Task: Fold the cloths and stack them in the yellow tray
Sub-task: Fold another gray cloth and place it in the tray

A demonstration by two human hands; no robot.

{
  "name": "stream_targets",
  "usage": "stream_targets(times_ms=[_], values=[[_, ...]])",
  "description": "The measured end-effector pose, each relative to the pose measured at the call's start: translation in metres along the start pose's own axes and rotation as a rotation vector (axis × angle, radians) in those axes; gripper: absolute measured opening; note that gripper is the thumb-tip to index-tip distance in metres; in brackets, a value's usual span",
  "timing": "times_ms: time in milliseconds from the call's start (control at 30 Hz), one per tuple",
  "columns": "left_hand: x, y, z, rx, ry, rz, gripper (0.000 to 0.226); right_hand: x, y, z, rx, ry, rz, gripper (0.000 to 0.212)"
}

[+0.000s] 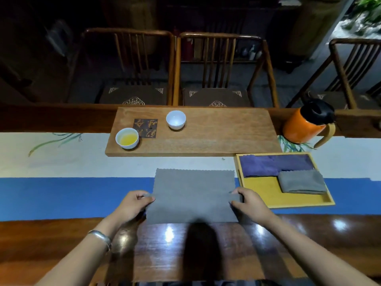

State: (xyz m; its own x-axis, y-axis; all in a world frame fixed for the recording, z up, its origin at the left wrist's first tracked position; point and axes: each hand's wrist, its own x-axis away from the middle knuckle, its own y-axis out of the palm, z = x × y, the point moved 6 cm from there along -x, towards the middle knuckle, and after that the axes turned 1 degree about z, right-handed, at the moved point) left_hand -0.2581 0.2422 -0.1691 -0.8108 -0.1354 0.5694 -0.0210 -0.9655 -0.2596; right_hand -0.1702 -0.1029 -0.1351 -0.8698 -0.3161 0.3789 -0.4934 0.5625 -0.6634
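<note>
Pinched at its side edges by the left hand and right hand, a grey cloth is held flat on the table runner; two folded cloths are seen in the yellow tray beyond.

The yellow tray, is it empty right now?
No, the yellow tray already holds a folded purple cloth and a folded grey cloth.
</note>
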Motion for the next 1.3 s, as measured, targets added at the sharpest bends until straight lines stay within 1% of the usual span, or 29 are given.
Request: stream_targets(times_ms=[67,133,233,267,300,367,533,633,767,867,933,1000,1067,1133,1167,1233,1300], values=[[-0.015,-0.005,0.008,-0.012,0.013,0.064,0.024,-0.019,-0.006,-0.005,0.048,0.015,0.049,0.006],[-0.032,-0.008,0.015,-0.09,0.039,0.11,0.032,-0.038,-0.01,-0.008,0.145,0.044,0.071,0.01],[-0.058,-0.009,0.026,-0.347,0.095,0.144,0.043,-0.063,-0.01,-0.007,0.345,0.078,0.082,0.025],[-0.066,-0.01,0.029,-0.423,0.113,0.167,0.044,-0.071,-0.009,-0.007,0.437,0.081,0.084,0.026],[-0.073,-0.01,0.032,-0.471,0.128,0.192,0.045,-0.077,-0.008,-0.008,0.521,0.079,0.091,0.022],[-0.086,-0.012,0.036,-0.523,0.133,0.221,0.045,-0.088,-0.006,-0.009,0.635,0.071,0.107,0.012],[-0.109,-0.01,0.036,-0.63,0.077,0.185,0.036,-0.107,0.001,-0.007,0.79,0.075,0.072,0.023],[-0.116,-0.009,0.034,-0.609,0.074,0.193,0.032,-0.111,0.004,-0.006,0.873,0.071,0.073,0.019],[-0.119,-0.009,0.031,-0.588,0.044,0.224,0.033,-0.116,0.008,-0.006,0.914,0.073,0.098,0.022],[-0.117,-0.011,0.03,-0.59,0.012,0.271,0.027,-0.116,0.006,-0.009,0.903,0.043,0.143,0.021],[-0.111,-0.016,0.03,-0.601,0.014,0.327,0.021,-0.111,0.0,-0.01,0.792,0.032,0.202,0.015],[-0.097,-0.019,0.028,-0.59,0.065,0.364,0.024,-0.099,-0.004,-0.012,0.641,-0.017,0.241,0.013],[-0.08,-0.015,0.025,-0.538,0.129,0.311,0.029,-0.08,0.002,-0.015,0.555,-0.153,0.194,0.019],[-0.063,-0.007,0.017,-0.477,0.167,0.197,0.029,-0.058,0.01,-0.015,0.518,-0.272,0.097,0.026],[-0.054,-0.002,0.013,-0.482,0.199,0.141,0.026,-0.048,0.014,-0.011,0.516,-0.291,0.043,0.031],[-0.037,0.01,0.002,-0.581,0.27,0.031,0.022,-0.032,0.022,0.0,0.587,-0.286,-0.057,0.043],[-0.023,0.02,-0.016,-0.674,0.292,-0.025,0.033,-0.02,0.033,0.013,0.716,-0.277,-0.165,0.045]])
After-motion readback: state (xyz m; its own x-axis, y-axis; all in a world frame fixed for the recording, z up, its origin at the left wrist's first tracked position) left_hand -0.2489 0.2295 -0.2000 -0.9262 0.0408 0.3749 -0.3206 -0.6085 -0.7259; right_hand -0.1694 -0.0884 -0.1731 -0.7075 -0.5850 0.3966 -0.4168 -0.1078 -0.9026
